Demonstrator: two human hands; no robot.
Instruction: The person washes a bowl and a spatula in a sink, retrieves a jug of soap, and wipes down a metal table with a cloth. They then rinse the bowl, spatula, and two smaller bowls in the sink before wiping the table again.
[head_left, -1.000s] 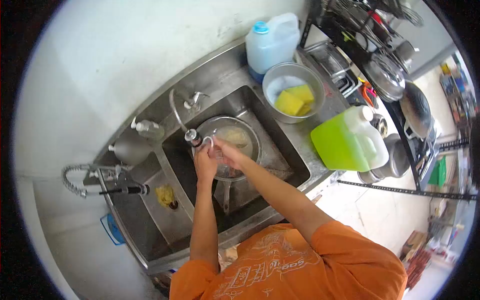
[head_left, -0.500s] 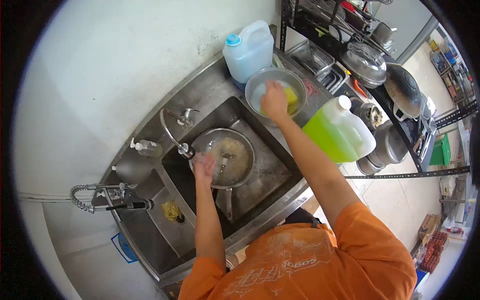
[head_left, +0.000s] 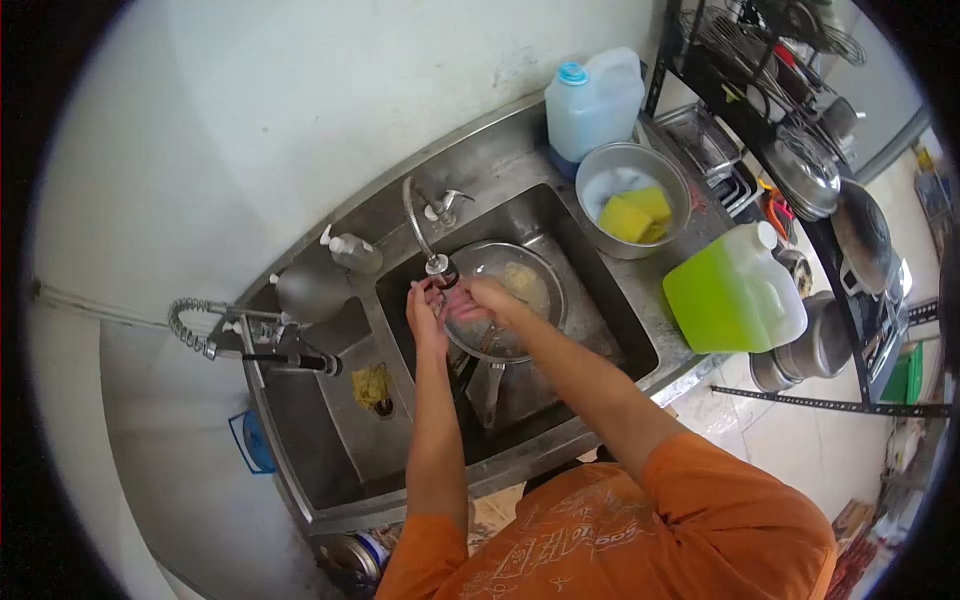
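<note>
My left hand (head_left: 425,308) and my right hand (head_left: 490,296) meet just below the nozzle of a curved faucet (head_left: 437,265). The left fingers are spread. The right fingers curl toward the left palm, and I cannot make out anything held between them. Under both hands a steel frying pan (head_left: 540,275) with yellowish residue lies in the right sink basin (head_left: 600,305), its handle (head_left: 489,388) pointing toward me.
A steel bowl (head_left: 682,185) with two yellow sponges (head_left: 627,218) sits on the counter, a blue jug (head_left: 595,100) behind it and a green jug (head_left: 730,295) to its right. A soap dispenser (head_left: 350,250), a spray hose (head_left: 255,350) and a yellow scrap (head_left: 372,385) are left; a pot rack (head_left: 810,170) is right.
My right hand has come back from the sponge bowl to my left hand under the faucet. Both sponges stay in the bowl. The view has shifted slightly.
</note>
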